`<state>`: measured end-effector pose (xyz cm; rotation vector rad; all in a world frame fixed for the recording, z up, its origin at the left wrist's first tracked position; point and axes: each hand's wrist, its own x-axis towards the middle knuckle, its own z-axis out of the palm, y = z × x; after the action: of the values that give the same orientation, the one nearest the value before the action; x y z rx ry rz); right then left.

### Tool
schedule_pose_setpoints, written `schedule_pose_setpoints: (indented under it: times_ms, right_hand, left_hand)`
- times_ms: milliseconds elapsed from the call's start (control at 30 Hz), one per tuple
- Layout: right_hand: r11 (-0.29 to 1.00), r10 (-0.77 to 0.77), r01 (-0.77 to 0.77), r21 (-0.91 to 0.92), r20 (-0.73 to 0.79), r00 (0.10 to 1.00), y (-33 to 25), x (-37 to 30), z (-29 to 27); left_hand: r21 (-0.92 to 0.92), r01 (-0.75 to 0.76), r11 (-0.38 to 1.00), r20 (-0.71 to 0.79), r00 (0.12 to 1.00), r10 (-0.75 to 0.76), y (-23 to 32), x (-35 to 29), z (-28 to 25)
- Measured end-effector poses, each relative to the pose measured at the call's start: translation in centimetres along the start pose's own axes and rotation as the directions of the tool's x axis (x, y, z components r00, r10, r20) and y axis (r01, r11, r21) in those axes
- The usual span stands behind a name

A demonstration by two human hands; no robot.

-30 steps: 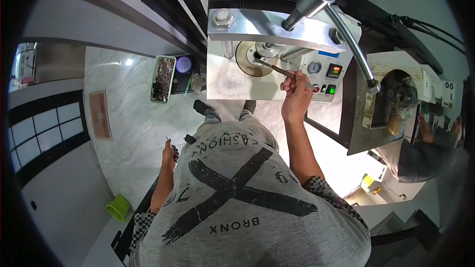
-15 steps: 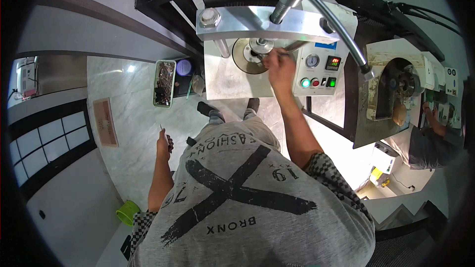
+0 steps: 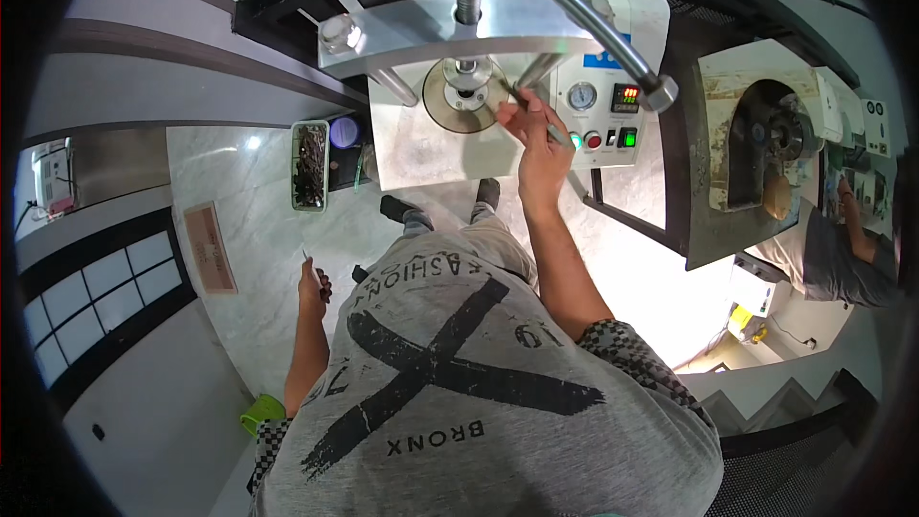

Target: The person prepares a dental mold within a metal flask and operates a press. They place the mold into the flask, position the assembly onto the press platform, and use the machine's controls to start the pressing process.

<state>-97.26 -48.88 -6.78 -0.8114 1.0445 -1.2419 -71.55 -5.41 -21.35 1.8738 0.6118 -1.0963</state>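
Stick (image 3: 559, 134), thin and dark, leans in the pinching right grip (image 3: 539, 144) so its tip sits by the round silver metal disc (image 3: 468, 73), while the left grip (image 3: 313, 288) holds a thin pale pin (image 3: 305, 255) out of the way.

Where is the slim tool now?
In the head view, above and slightly right of centre: the right hand holds the slim tool at the right side of the tan disc.

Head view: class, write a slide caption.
Right hand holds a thin tool at a machine; left hand holds a slender object.
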Motion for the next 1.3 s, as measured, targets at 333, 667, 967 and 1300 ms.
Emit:
schedule_pose_setpoints:
  times_ms: [333,667,967,1300]
  right_hand:
    - [0.999,0.022,-0.014,-0.036,0.257,0.966,1.5,-0.9,0.1]
    - [0.989,0.076,-0.129,0.073,0.499,0.863,-1.6,-14.0,2.4]
    - [0.999,0.026,-0.038,0.013,0.508,0.861,2.4,-25.1,8.5]
    - [0.977,0.177,-0.078,-0.199,0.548,0.818,3.1,-27.9,7.6]
  left_hand:
    - [0.064,-0.070,0.995,0.035,0.997,0.068,3.2,-3.4,3.0]
    - [-0.129,-0.454,0.881,0.672,0.614,0.415,11.9,-14.3,10.8]
    - [-0.094,-0.716,0.692,0.816,0.342,0.465,12.4,-19.0,8.7]
    - [-0.235,-0.440,0.867,0.813,0.400,0.424,11.3,-15.8,3.3]
